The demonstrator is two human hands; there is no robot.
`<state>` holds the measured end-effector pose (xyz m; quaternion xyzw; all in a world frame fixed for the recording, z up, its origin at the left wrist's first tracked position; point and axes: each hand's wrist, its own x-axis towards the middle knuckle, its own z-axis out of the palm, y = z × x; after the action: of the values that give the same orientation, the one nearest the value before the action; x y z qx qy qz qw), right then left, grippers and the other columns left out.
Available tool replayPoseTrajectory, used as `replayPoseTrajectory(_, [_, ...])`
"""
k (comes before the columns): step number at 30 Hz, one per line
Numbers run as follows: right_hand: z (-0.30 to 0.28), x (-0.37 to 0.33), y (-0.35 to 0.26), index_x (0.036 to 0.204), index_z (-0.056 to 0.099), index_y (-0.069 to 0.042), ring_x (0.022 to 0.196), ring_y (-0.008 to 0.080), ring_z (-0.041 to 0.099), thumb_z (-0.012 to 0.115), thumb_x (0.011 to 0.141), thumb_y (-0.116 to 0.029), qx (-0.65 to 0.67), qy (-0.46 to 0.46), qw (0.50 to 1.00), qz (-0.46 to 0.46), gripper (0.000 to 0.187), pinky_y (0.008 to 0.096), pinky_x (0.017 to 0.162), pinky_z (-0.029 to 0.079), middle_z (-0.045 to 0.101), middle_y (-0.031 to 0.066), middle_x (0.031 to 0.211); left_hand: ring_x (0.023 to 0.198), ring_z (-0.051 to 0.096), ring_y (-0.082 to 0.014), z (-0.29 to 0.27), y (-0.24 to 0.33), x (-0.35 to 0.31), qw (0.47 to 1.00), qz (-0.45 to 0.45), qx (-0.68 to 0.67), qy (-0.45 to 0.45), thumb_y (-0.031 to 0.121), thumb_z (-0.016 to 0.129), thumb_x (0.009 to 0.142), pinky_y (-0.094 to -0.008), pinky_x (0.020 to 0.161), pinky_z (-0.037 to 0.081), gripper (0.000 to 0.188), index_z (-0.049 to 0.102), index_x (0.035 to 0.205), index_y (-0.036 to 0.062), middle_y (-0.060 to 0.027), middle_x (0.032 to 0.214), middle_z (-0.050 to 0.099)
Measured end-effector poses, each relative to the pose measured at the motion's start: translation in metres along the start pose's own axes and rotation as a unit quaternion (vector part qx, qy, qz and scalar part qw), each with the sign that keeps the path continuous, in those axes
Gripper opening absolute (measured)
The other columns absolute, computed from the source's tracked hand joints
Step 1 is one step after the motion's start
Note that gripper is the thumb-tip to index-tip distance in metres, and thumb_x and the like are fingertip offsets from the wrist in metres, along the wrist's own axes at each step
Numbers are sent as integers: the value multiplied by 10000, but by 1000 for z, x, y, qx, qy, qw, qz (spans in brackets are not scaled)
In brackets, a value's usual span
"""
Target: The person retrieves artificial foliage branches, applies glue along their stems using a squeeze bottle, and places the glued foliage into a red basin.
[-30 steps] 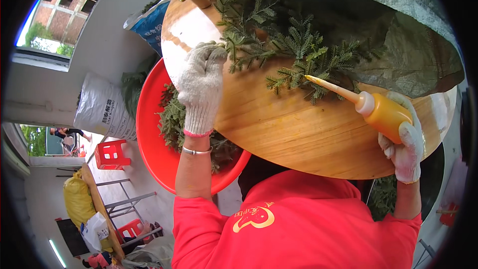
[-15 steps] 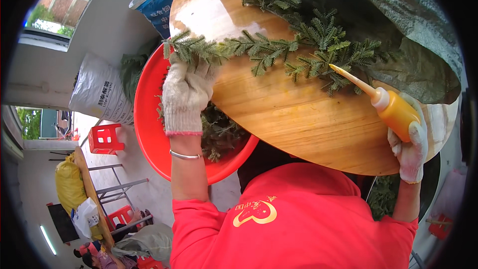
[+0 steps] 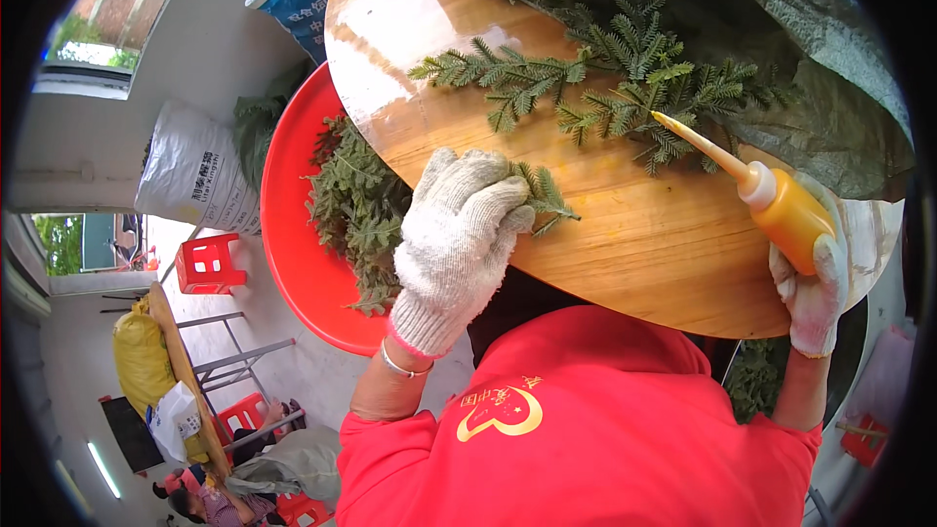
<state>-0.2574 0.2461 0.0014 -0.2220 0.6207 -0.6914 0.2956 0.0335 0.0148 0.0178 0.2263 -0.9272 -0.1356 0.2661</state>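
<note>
My left hand (image 3: 459, 239), in a white knit glove, is closed over the near edge of the round wooden table. Out of its fingers sticks a short green fir sprig (image 3: 549, 197). My right hand (image 3: 815, 273), gloved too, grips a squeeze bottle (image 3: 791, 217) of orange-yellow liquid, its long nozzle tilted up to the left. Beyond the nozzle tip lies a pile of fir sprigs (image 3: 634, 68), partly on dark sheeting. A red basin (image 3: 293, 244) beside the table holds many more sprigs (image 3: 361, 205), partly hidden by the tabletop and my left arm.
Grey-green sheeting (image 3: 820, 29) covers the far right of the wooden tabletop (image 3: 625, 244). White sacks (image 3: 200, 176) and a blue bag (image 3: 298, 5) stand behind the basin. A red stool (image 3: 210, 263) is at left; another person (image 3: 210, 503) sits lower left by a second table.
My left hand has moved right and nearer, from above the basin's far side to the table edge, with a sprig in its fingers. My right hand and bottle stay almost in place.
</note>
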Motion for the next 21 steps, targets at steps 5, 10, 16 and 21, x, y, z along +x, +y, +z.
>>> replayPoseTrajectory(5, [1,-1,-16,1420,454,44,514,65,524,688,851,-578,-39,-54,998,1,875,174,400,370,671,102,928,1165,640,-391,9,6,2,992,-99,-64,37,63,807,814,-455,1051,486,448,666,1236,4,-220,1270,648])
replayPoseTrajectory(10, [5,-14,-18,1410,469,34,564,92,571,780,788,-458,-46,-73,996,26,852,186,440,423,678,108,960,1245,571,-463,25,2,-4,998,-28,27,55,199,866,754,-522,1139,391,681,581,1329,-30,-248,1310,625])
replayPoseTrajectory(16, [32,-10,-34,1395,499,20,636,103,600,761,763,-376,-132,-91,986,35,790,195,506,445,655,117,1059,1307,531,-477,21,-3,-7,991,-112,-71,15,239,873,758,-525,1153,378,816,501,1432,-30,-273,1407,560])
replayPoseTrajectory(21, [53,-2,-43,1368,546,-7,697,97,609,744,774,-245,-153,-113,982,-2,670,209,560,481,657,103,1085,1328,517,-474,22,-7,-7,989,-111,-92,20,249,871,763,-513,1156,380,819,496,1433,-39,-287,1417,549])
